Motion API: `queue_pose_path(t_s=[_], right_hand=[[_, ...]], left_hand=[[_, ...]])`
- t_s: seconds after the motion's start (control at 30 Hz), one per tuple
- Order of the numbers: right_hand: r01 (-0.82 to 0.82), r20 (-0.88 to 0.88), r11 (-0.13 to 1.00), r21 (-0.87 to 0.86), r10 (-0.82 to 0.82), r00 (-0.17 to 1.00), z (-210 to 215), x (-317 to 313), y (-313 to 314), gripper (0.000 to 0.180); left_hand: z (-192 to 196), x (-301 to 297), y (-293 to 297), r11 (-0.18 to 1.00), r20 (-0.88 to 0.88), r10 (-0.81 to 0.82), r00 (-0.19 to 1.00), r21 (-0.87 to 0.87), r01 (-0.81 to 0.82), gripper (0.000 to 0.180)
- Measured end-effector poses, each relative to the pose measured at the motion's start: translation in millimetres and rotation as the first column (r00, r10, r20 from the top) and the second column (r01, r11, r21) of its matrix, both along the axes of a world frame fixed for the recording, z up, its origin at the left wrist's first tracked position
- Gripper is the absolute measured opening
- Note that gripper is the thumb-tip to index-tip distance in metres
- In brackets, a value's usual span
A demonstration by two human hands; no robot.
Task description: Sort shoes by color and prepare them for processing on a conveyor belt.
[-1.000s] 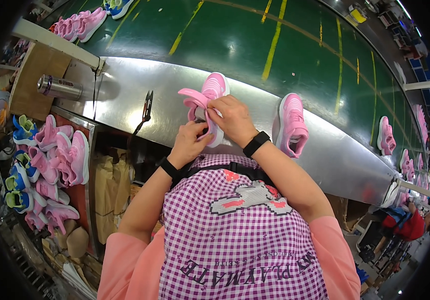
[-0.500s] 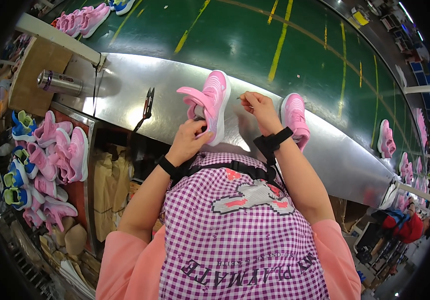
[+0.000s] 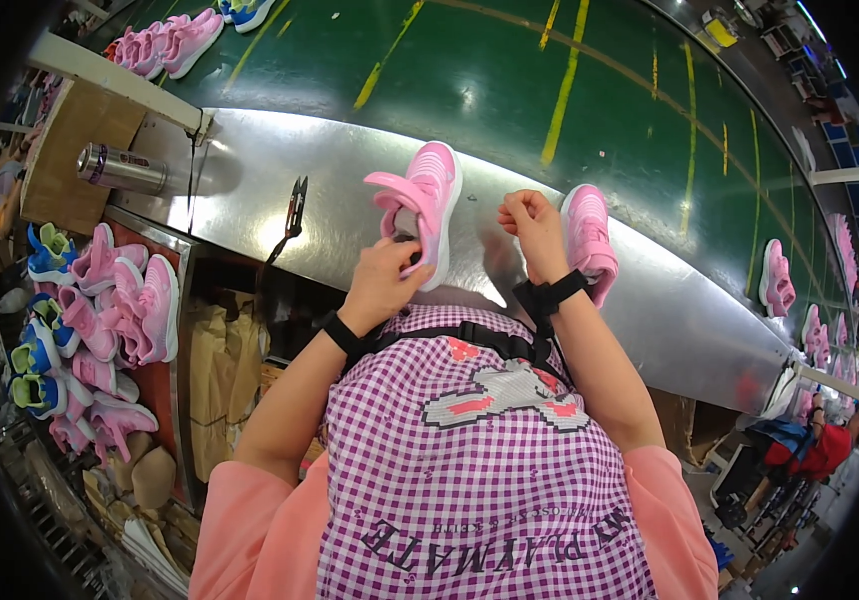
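A pink sneaker [image 3: 437, 195] stands on the metal ledge in front of me, toe pointing away, its strap lifted open to the left. My left hand [image 3: 387, 280] grips this sneaker at the heel opening, fingers curled over the collar and partly hidden inside. To the right, my right hand [image 3: 533, 225] is raised above the ledge with its fingers pinched together; whatever may be between them is hidden. A second pink sneaker [image 3: 590, 235], strap closed, stands just beside that hand. Between the first sneaker and my right hand, a tiny dark speck [image 3: 472, 197] lies on the metal.
Thread snips [image 3: 296, 207] lie on the metal ledge [image 3: 250, 150] at left, near a steel flask [image 3: 122, 168] on its side. Beyond runs a green surface [image 3: 470, 70] with yellow lines and more shoes. A pile of pink and blue shoes [image 3: 100, 330] sits at lower left.
My right hand has drawn back to the right, toward the second sneaker. The small bit at its fingertips before now appears as a speck on the ledge. My left hand stays on the first sneaker.
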State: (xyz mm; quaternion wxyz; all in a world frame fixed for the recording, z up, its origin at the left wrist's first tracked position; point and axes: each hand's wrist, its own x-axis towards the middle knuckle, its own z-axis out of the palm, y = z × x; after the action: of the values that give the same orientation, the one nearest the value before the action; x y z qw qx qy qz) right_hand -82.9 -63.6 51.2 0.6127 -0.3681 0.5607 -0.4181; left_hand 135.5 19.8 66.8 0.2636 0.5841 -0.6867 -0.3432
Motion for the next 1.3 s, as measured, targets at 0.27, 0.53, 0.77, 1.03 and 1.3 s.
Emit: queue_pose_path(t_s=[0.27, 0.53, 0.77, 1.03, 1.3], right_hand=[[-0.432, -0.605, 0.874, -0.221, 0.225, 0.764, -28.7, -7.9, 9.9, 0.016], [-0.711, -0.701, 0.695, -0.108, 0.454, 0.55, -53.4, 17.5, -22.2, 0.02], [-0.335, -0.748, 0.873, -0.355, -0.05, 0.662, -26.5, -4.0, -29.9, 0.022], [-0.403, -0.529, 0.888, -0.219, 0.239, 0.814, 8.7, 1.2, 15.1, 0.025], [-0.621, -0.769, 0.702, -0.347, 0.165, 0.617, 0.4, 33.6, 25.3, 0.038]], left_hand=[[9.2, -25.3, 3.3, 0.995, 0.028, -0.093, 0.995, 0.031, 0.092, 0.04], [3.4, -23.4, 5.7, 0.997, -0.011, -0.048, 0.999, 0.051, 0.049, 0.039], [4.1, -20.6, 7.1, 0.995, -0.082, -0.038, 0.996, 0.091, 0.045, 0.037], [13.5, -15.2, 0.1, 0.91, 0.112, 0.209, 0.971, -0.387, -0.151, 0.034], [-6.7, -20.2, -16.6, 0.921, -0.222, 0.383, 0.897, 0.013, -0.39, 0.034]])
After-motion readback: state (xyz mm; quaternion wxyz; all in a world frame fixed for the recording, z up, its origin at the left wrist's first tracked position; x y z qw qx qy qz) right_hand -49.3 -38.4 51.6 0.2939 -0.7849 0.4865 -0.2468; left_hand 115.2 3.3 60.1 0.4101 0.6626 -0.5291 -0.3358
